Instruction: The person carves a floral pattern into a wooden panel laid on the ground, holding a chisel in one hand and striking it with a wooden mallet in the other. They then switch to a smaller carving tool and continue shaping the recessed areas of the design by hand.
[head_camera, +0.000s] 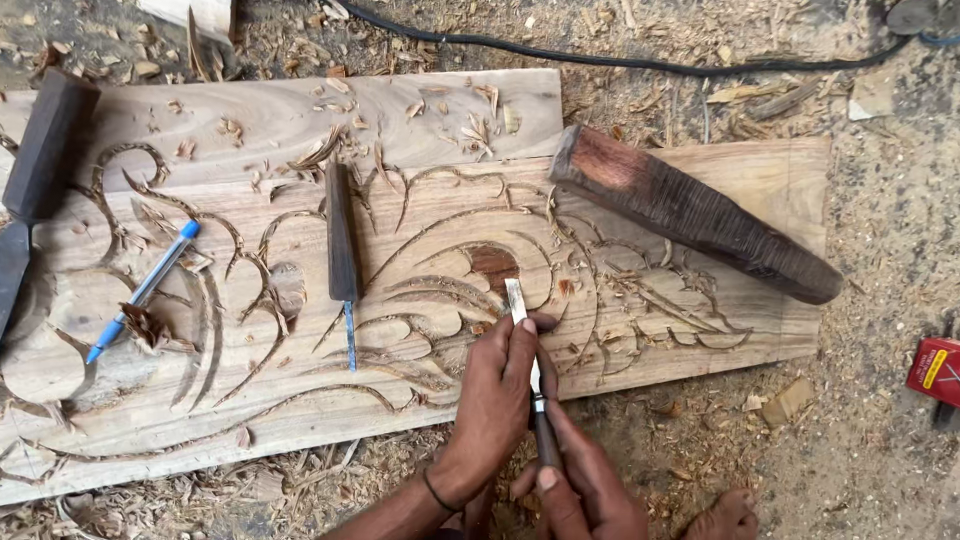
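Near the carved plank's (700, 170) front edge, past a blue pen (145, 290) and a spare chisel (342, 240), the left hand (497, 395) pinches a chisel's blade (516, 300), the right hand (585, 490) grips its handle, and a dark mallet (690, 212) lies toward the right end.

The left hand (497, 385) reaches up from six o'clock toward twelve, its fingers curled tight and the thumb pressed along the right side, a dark band around the wrist. The right hand (580, 480) sits just behind it at five o'clock, fingers wrapped closed, thumb pointing toward eleven. A bare foot (728, 515) shows at four o'clock.
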